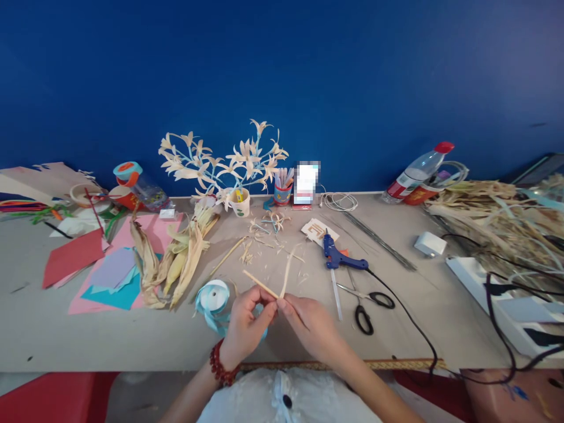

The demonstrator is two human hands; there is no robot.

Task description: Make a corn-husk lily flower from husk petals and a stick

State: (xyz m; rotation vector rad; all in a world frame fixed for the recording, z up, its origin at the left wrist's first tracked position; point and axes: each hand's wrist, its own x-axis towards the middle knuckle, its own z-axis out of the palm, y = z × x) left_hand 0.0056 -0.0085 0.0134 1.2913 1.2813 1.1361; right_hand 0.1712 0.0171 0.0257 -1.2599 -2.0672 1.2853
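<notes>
In front of my chest both hands meet at the fingertips. My left hand (247,320), with a red bead bracelet (219,364) at its wrist, pinches a thin pale stick-like piece (259,282) that points up to the left. My right hand (314,326) is closed on a narrow cream husk strip (288,269), which rises from the fingertips. The two pieces come together where the fingers touch; the exact join is hidden. Beside my left hand lies a roll of light blue ribbon (213,295). Scissors (363,305) and a blue glue gun (337,254) rest right of my right hand.
Husk flowers on blue stems stand in a cup (240,205). Corn husks (176,264) and coloured paper (77,255) lie left. Wires (383,241), a leaning bottle (414,176) and a power strip (484,305) are right. The glue gun's cord (409,317) crosses the table's front edge.
</notes>
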